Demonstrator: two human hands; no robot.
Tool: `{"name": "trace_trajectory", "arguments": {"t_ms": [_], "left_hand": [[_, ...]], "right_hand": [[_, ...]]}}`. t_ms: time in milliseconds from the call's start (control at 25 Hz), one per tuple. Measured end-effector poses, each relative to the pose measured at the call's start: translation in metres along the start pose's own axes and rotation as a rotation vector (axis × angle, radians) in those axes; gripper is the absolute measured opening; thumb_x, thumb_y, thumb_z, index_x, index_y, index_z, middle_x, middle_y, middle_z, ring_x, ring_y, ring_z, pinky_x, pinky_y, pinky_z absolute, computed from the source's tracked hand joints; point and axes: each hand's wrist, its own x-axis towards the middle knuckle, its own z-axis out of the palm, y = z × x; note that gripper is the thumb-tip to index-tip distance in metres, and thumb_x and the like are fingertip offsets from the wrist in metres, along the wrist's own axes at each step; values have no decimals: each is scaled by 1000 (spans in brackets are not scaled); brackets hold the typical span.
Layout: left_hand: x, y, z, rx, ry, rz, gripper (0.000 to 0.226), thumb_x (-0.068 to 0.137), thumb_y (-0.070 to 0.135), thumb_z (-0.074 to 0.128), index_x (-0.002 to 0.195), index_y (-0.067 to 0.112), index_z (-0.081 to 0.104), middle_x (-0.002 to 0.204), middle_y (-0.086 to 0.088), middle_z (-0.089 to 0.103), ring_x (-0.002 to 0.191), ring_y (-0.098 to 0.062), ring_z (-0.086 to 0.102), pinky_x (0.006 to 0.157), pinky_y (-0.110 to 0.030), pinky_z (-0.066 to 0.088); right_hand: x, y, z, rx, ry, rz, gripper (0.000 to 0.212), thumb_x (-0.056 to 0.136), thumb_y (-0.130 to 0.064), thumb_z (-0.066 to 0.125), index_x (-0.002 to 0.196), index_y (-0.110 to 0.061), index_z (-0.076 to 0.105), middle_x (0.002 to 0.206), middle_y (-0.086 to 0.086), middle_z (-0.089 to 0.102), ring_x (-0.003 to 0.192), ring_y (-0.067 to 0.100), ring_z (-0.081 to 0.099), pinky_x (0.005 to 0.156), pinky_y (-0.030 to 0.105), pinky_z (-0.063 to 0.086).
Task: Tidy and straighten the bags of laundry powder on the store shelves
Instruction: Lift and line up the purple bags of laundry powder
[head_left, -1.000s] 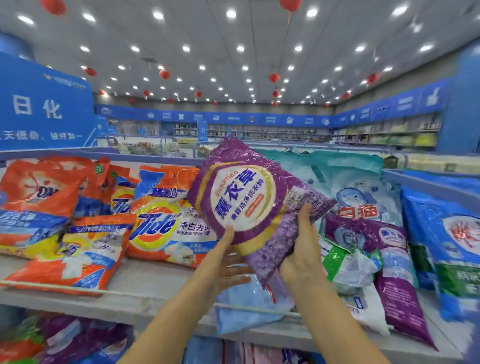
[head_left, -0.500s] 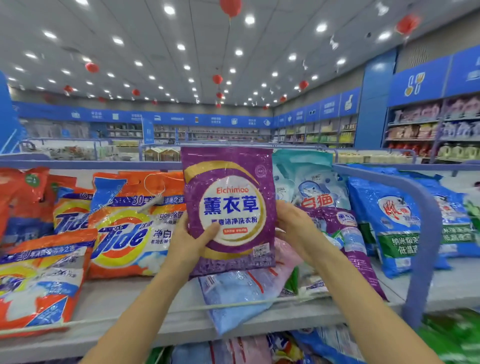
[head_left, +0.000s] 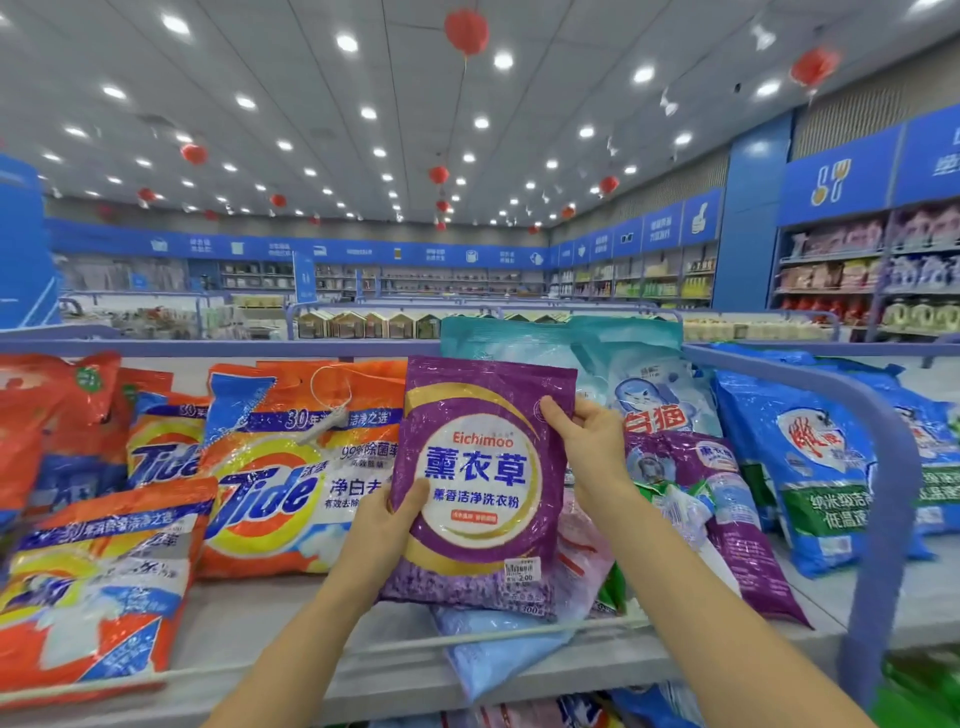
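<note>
**Risk of a slide at the shelf front**

Shelf (head_left: 249, 623) carries loose, slumped bags, and only a thin rail (head_left: 363, 656) guards its front edge. Tide bags (head_left: 291, 483) lean at the left and look settled. Heap (head_left: 685, 509) of mixed bags at the middle right is the weak spot. Its bags lie crossed over one another, so anything set on top could start them sliding.

Purple bag (head_left: 483, 483) is held upright in front of that heap, label forward, lifted off the shelf. It is soft and full of powder. Once stood up, its weight may sink and fold it, so it could flop forward.

Blue bag (head_left: 498, 654) beneath it already pokes a corner out past the rail. A nudge from the purple bag or a wrist could tip it to the floor.

Left grip (head_left: 382, 530) pinches the purple bag's lower left edge, thumb on the front. Right grip (head_left: 587, 441) pinches its upper right edge the same way. Both holds sit on slick film, so the bag could slip if one lets go early.
</note>
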Motion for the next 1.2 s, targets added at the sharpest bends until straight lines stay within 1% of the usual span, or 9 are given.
{"name": "trace_trajectory", "arguments": {"t_ms": [120,200,360,480,600,680,800,960,1200], "left_hand": [[3,-3,-3,13,12,-48,22,92,32,53,92,14,65,81,0,73,70,-14,70,58,-22,54],[4,-5,-5,-10,59,-36,20,92,32,52,89,16,64,71,6,72,66,-11,69,55,-20,53],[4,-1,-3,-108,149,-4,18,92,31,52,82,19,62,61,9,71,63,-10,67,59,-27,53],[6,10,7,-159,163,23,19,91,34,53,84,20,63,65,7,72,66,-13,69,63,-31,55],[9,24,26,-170,124,56,21,89,37,53,87,19,64,69,7,72,69,-14,69,60,-30,54],[8,33,47,-178,88,77,21,89,36,52,90,19,63,73,6,73,70,-14,69,58,-28,55],[1,45,93,-177,16,113,18,89,35,52,87,22,63,65,11,71,63,-8,69,54,-23,56],[-16,50,170,-207,-64,126,18,88,35,53,86,22,65,71,9,72,74,-16,69,69,-32,54],[-68,63,323,-265,-169,130,20,90,34,52,80,21,63,64,10,70,56,0,66,51,-19,53]], "right_hand": [[-2,10,1,4,26,19,4,87,-13,63,88,-14,67,86,7,70,84,25,65,87,45,53],[-8,16,-6,10,-56,126,24,87,-26,62,109,-15,60,104,6,67,97,22,64,91,41,51],[-36,22,-13,-21,-308,236,35,85,-35,58,115,-19,51,100,-1,67,81,4,68,71,17,53],[-44,22,-12,-38,-376,188,45,72,-42,63,112,-23,58,108,-3,70,100,14,66,93,34,51],[-43,11,-25,-87,-270,90,20,82,-34,63,100,-24,62,101,-6,72,98,13,67,92,34,51],[-44,2,-44,-95,-190,0,8,87,-27,61,95,-24,63,92,-9,73,91,9,68,84,26,54],[-48,-12,-87,-80,-77,-49,14,83,-34,59,91,-24,63,87,-11,73,88,8,68,78,22,54],[-56,-34,-160,-96,34,-79,12,88,-28,56,95,-22,64,93,-8,73,92,9,68,78,20,54],[-69,-83,-312,-176,102,-101,23,77,-38,58,93,-22,64,91,-7,73,91,12,69,81,25,55]]}}
